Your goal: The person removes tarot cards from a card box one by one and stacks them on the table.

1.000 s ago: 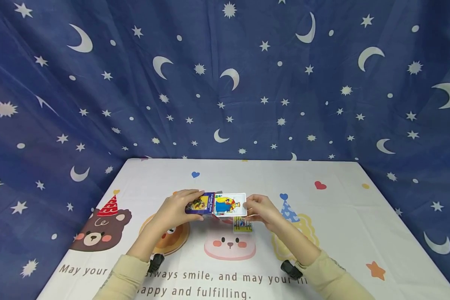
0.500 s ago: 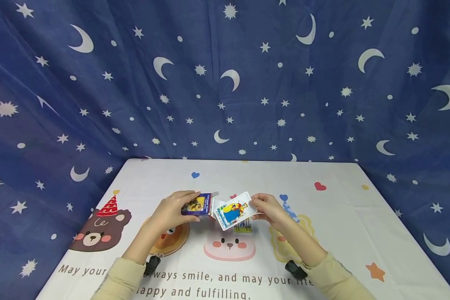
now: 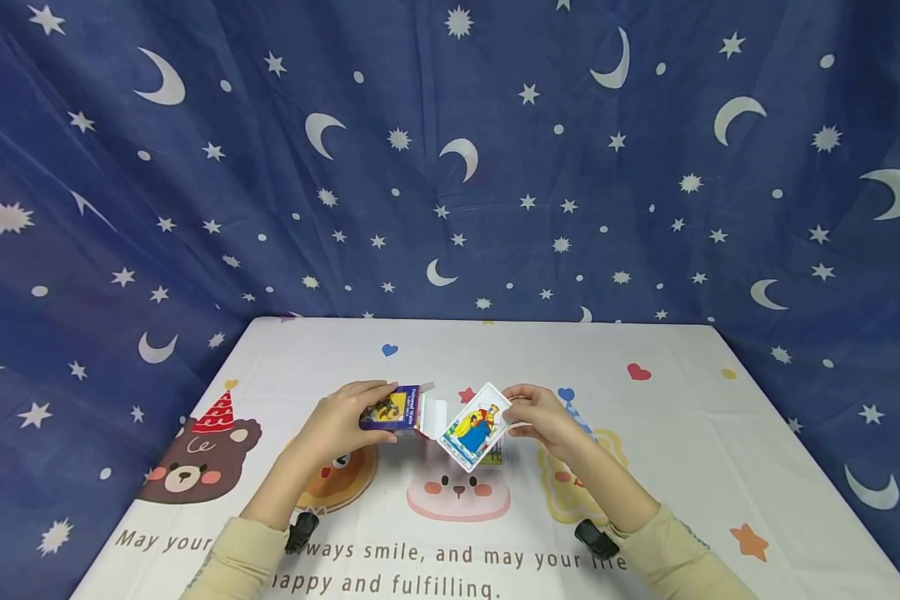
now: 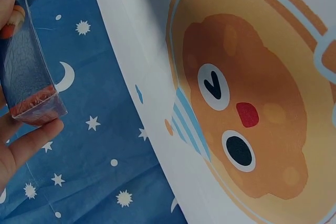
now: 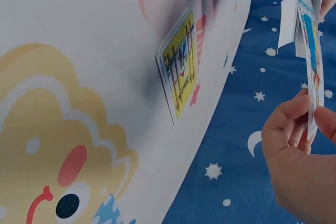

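Observation:
My left hand point(image 3: 342, 422) grips a blue tarot card box point(image 3: 393, 408) from its left end, thumb and fingers on opposite sides. The box's white flap stands open toward the right. In the left wrist view the end of the box point(image 4: 32, 98) is transparent, with a fingertip under its corner. My right hand point(image 3: 546, 421) pinches a picture card point(image 3: 476, 427) by its edge, thumb against fingers. This card shows a robed figure and hangs tilted just right of the flap. Partly behind it, a yellow-faced card point(image 5: 181, 64) lies on the table.
A white tablecloth point(image 3: 450, 346) printed with animal faces and lettering covers the table. Behind its far edge hangs a blue curtain point(image 3: 450, 242) with moons and stars. Black wrist straps point(image 3: 596, 539) sit at both forearms.
The picture card has come away from the box opening, moved slightly right and turned to a steep slant in my right hand. My left hand has shifted slightly left with the box.

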The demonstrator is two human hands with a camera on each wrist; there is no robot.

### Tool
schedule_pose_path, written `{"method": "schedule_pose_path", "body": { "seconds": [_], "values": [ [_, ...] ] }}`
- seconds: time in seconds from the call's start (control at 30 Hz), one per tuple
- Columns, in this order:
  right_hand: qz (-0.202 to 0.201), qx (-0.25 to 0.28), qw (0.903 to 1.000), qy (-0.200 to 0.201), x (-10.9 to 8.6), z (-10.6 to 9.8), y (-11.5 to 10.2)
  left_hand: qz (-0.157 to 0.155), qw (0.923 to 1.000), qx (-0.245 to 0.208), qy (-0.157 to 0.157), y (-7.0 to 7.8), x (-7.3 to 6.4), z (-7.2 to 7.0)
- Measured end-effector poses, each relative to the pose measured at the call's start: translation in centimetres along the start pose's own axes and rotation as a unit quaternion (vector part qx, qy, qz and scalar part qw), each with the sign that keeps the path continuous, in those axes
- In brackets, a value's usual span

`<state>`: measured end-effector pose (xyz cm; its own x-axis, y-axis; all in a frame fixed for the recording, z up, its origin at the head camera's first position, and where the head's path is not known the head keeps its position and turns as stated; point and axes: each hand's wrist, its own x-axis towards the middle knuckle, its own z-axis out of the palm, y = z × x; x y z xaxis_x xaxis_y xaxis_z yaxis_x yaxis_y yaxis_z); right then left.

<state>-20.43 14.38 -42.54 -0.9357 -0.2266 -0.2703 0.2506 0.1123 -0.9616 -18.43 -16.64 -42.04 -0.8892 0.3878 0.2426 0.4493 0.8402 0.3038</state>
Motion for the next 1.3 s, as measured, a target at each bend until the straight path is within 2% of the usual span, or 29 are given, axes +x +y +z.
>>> {"method": "schedule_pose_path", "body": {
  "seconds": [0.27, 0.5, 0.83, 1.07, 1.3],
  "values": [
    [0.0, 0.008, 0.9999, -0.014, 0.1, -0.2, 0.0, -0.009, 0.9999, 0.004, -0.006, 0.0, 0.0, -0.1],
    [-0.021, -0.008, 0.999, -0.04, 0.3, -0.7, 0.3, -0.005, 1.0, 0.004, 0.002, -0.1, 0.0, -0.1],
    [-0.004, -0.028, 0.9995, -0.016, 0.5, -0.8, 0.4, -0.006, 0.9999, 0.007, -0.007, -0.1, -0.1, -0.2],
    [-0.014, -0.089, 0.9957, 0.02, 0.8, -0.9, 0.8, -0.01, 0.9999, 0.005, -0.007, 0.0, 0.0, -0.2],
    [0.003, -0.128, 0.9904, 0.052, 1.1, -0.8, 1.3, -0.009, 0.9999, 0.004, -0.008, -0.1, 0.0, -0.1]
  ]
}}
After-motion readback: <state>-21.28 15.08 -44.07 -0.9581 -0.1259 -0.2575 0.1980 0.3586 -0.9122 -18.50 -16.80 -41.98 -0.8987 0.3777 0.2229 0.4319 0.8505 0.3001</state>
